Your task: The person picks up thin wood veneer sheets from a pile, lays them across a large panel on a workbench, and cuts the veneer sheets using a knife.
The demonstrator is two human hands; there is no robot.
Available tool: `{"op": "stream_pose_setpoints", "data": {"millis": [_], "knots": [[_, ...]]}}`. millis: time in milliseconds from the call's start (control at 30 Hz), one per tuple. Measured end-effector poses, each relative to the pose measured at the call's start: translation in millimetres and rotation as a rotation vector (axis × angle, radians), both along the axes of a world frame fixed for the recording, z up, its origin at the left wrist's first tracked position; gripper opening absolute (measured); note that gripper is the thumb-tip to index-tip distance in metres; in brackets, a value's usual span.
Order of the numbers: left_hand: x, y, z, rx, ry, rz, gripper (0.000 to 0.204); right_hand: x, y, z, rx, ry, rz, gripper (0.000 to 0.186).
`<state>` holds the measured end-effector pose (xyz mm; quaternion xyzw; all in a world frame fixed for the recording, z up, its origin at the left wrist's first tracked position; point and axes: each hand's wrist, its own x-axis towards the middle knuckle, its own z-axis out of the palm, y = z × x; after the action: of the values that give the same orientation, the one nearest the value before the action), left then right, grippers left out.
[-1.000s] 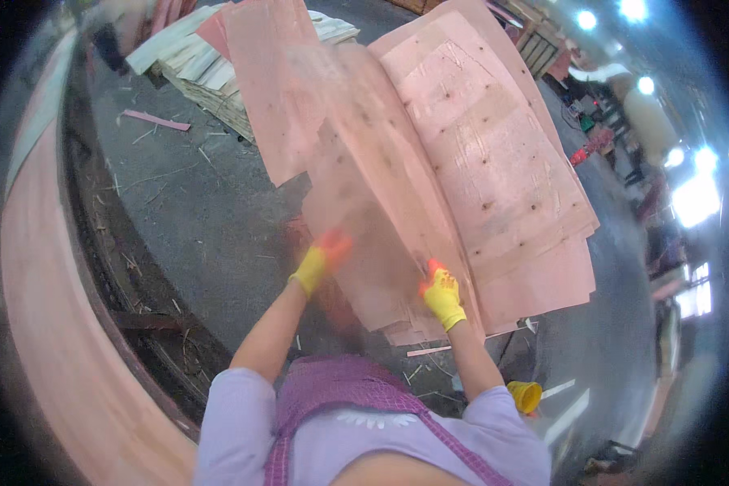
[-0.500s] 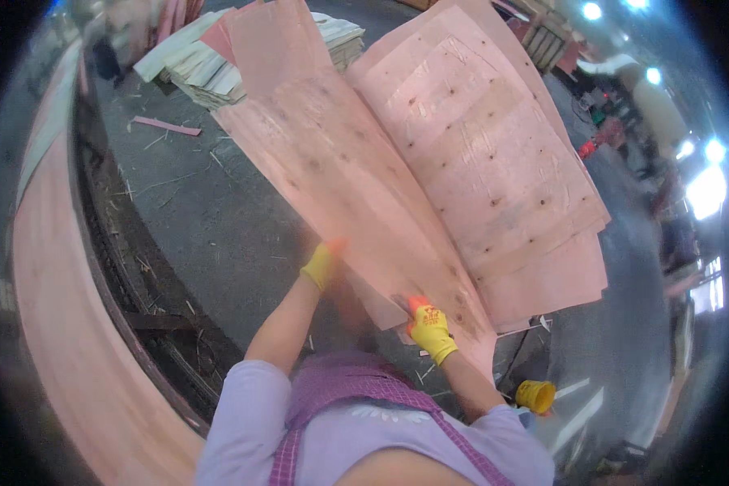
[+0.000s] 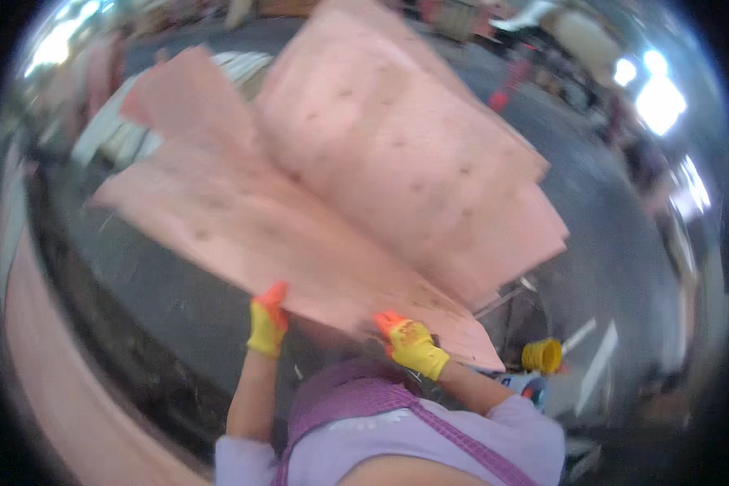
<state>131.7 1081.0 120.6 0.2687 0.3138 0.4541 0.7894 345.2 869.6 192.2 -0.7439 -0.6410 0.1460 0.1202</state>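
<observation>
My left hand (image 3: 269, 320), in a yellow glove with orange fingers, is closed on the near edge of a long pink veneer sheet (image 3: 300, 243). To its right, my right hand (image 3: 409, 344), gloved the same way, grips that edge too. The sheet slants across the view from upper left to lower right. Beyond it lies a pile of pink, spotted veneer sheets (image 3: 405, 138), with another pink piece (image 3: 186, 89) at upper left. The picture is blurred.
A stack of pale sheets (image 3: 101, 138) lies at the back left. A long curved strip of pink veneer (image 3: 65, 356) runs down the left side. A yellow bucket (image 3: 541, 356) stands at the lower right on the grey floor (image 3: 130, 275), near scattered scraps. Machinery blurs along the right.
The long sheet has swung leftward and down toward me, lying more crosswise now. Both hands have moved down with it, the left also leftward. The whole view has turned and blurred.
</observation>
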Motion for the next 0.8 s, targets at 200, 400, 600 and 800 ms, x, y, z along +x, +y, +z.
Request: {"op": "stream_pose_setpoints", "data": {"millis": [200,400,600,800], "knots": [[59,-10,72,0.180,0.145,0.063,0.020,48,-13,19,0.084,-0.016,0.045,0.057],[66,-20,76,0.137,0.085,0.264,0.020,68,-11,14,0.265,0.034,0.111,0.058],[65,-36,80,1.113,0.958,-0.001,0.035,72,-6,46,0.240,0.162,0.230,0.050],[58,-75,17,0.693,0.457,0.471,0.020,56,-30,28,0.463,0.097,0.550,0.054]]}}
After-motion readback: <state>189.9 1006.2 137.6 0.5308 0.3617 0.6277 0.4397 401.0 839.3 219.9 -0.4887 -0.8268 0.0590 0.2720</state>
